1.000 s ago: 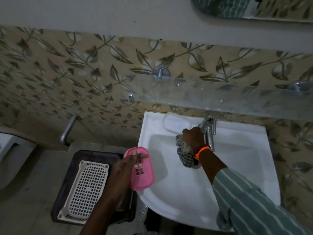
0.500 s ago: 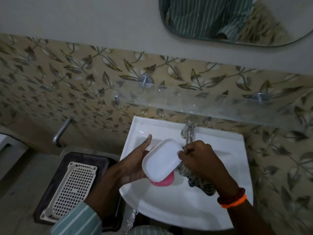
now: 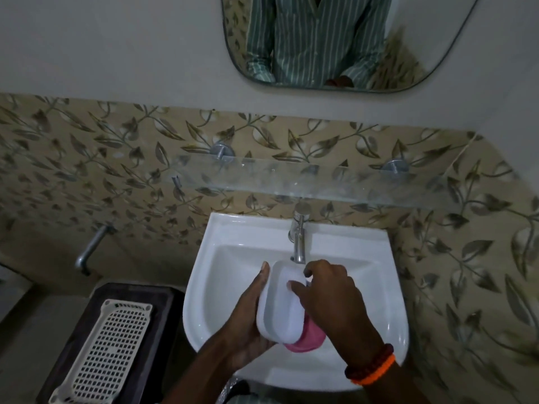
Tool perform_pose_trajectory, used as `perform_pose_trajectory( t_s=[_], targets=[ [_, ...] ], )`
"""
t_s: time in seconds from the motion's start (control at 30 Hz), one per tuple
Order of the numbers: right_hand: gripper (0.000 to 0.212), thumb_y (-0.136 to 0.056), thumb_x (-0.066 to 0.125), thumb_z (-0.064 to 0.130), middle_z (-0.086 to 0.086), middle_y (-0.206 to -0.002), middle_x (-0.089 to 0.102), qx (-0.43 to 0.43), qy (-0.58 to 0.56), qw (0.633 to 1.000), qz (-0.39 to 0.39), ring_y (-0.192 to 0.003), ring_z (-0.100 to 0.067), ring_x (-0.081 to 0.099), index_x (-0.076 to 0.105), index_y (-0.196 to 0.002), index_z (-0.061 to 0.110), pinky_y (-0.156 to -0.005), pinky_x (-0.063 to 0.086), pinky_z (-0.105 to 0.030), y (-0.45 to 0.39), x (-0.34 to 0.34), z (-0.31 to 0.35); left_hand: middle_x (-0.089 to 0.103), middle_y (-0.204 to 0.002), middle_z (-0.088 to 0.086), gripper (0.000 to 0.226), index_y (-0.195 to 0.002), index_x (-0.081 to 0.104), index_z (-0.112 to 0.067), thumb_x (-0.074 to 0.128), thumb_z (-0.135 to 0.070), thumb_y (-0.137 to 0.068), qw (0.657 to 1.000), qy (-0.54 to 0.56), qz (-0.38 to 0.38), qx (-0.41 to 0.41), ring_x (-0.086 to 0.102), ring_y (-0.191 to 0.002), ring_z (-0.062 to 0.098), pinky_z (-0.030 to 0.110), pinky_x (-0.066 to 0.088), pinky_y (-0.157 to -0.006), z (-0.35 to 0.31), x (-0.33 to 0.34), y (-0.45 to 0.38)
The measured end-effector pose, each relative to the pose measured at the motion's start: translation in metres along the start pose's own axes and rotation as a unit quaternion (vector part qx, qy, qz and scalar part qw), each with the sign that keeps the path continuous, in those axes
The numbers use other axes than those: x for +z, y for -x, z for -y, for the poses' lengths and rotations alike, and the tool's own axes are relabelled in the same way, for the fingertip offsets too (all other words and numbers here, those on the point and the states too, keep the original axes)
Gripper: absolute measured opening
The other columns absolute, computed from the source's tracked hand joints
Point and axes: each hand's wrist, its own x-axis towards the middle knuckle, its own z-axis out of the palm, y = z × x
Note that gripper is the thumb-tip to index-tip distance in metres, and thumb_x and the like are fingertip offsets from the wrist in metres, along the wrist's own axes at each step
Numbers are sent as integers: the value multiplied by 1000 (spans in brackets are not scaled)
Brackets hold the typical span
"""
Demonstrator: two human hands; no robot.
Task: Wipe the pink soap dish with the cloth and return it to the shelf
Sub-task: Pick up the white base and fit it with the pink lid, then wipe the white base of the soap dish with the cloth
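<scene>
The soap dish (image 3: 281, 304) is held over the basin of the white sink (image 3: 388, 287), just below the tap (image 3: 298, 243). Its long axis runs from the tap end down toward the person, leaning a little to the right at the near end. What shows most is a white oval tray with a raised rim; the pink part (image 3: 306, 339) peeks out underneath at the near right end (whether the two pieces are fully nested cannot be told).

The left hand (image 3: 248, 322) cups the dish from its left side and from below, thumb stretched up along the left rim, fingers closed under the tray. The right hand (image 3: 329, 293) lies over the right side of the dish, fingers curled down onto the white surface near the far end, one fingertip pressing inside the tray. No cloth can be made out under that hand.

A glass shelf (image 3: 291, 182) runs along the leaf-patterned wall above the tap. A white perforated basket (image 3: 108, 351) rests on a dark stool to the left of the sink.
</scene>
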Motion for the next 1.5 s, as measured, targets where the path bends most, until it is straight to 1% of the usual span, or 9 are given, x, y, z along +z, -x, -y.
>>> perform_pose_trajectory(
  t_s=[0.17, 0.3, 0.5, 0.63, 0.77, 0.87, 1.2, 1.4, 1.5],
  targets=[
    [50, -63, 87, 39, 9, -84, 59, 29, -122, 990, 64, -72, -3, 55, 62, -99, 13, -54, 40, -6, -6, -27, 4, 74, -122, 21, 61, -129, 71, -8, 66, -51, -86, 999, 35, 30, -4, 74, -103, 37, 45, 62, -84, -19, -8, 2],
    [32, -66, 85, 24, 2, -83, 72, 37, -222, 972, 66, -74, -12, 70, 70, -94, 22, -63, 61, -32, -3, -60, 10, 68, -134, 19, 68, -136, 65, -9, 72, -53, -85, 998, 41, 46, -18, 66, -119, 38, 51, 45, -110, -30, -18, 0],
    [52, -72, 82, 5, 8, -111, 70, -143, -428, 892, 6, -99, -9, 69, 63, -115, 29, -75, 58, -23, 16, -76, 35, 81, -102, 16, 42, -120, 73, -7, 62, -38, -93, 996, 69, -26, 50, 79, -91, 34, 47, 64, -73, -26, -13, -18],
    [38, -73, 76, 5, 2, -106, 66, -171, -335, 926, -1, -99, -15, 67, 63, -107, 18, -79, 59, -28, 36, -34, 42, 82, -89, 13, 45, -93, 83, -12, 64, -53, -88, 995, 58, -27, 78, 80, -79, 29, 42, 65, -64, -35, 0, -17],
    [56, -67, 81, 8, -21, -119, 63, -210, -140, 966, -58, -111, -36, 61, 61, -117, -7, -93, 54, -44, 44, -8, 45, 76, -119, 18, 74, -118, 78, -10, 49, -73, -90, 999, -27, 1, 29, 74, -108, 32, 40, 59, -91, -41, 6, -9],
    [65, -73, 82, 10, -15, -136, 53, -175, -150, 972, -35, -130, -29, 48, 53, -130, 0, -113, 33, -34, 41, -8, 58, 79, -111, 15, 63, -103, 84, -17, 55, -70, -82, 997, -49, -19, 53, 76, -102, 28, 35, 62, -83, -39, 13, -6],
    [37, -63, 86, 12, 1, -104, 71, -316, -31, 948, 14, -95, -19, 67, 76, -98, 16, -86, 58, -33, 38, -18, 47, 83, -86, 11, 75, -91, 85, -21, 65, -82, -53, 996, -75, -43, 5, 80, -82, 26, 35, 63, -63, -56, 17, 7],
    [64, -45, 94, 27, -12, -99, 73, -206, 70, 975, -30, -82, -27, 72, 75, -104, 9, -49, 57, -28, 35, -18, 68, 81, -103, 11, 70, -99, 83, -19, 58, -77, -68, 994, -97, -36, 36, 78, -98, 26, 37, 62, -79, -51, 24, 12],
    [64, -67, 85, 37, -14, -115, 67, -129, 110, 985, -18, -81, -23, 72, 65, -121, 9, -62, 59, -31, 32, -12, 83, 81, -106, 10, 63, -102, 83, -25, 60, -76, -73, 991, -97, -47, 75, 75, -105, 27, 42, 59, -91, -53, 29, 10]
  ],
)
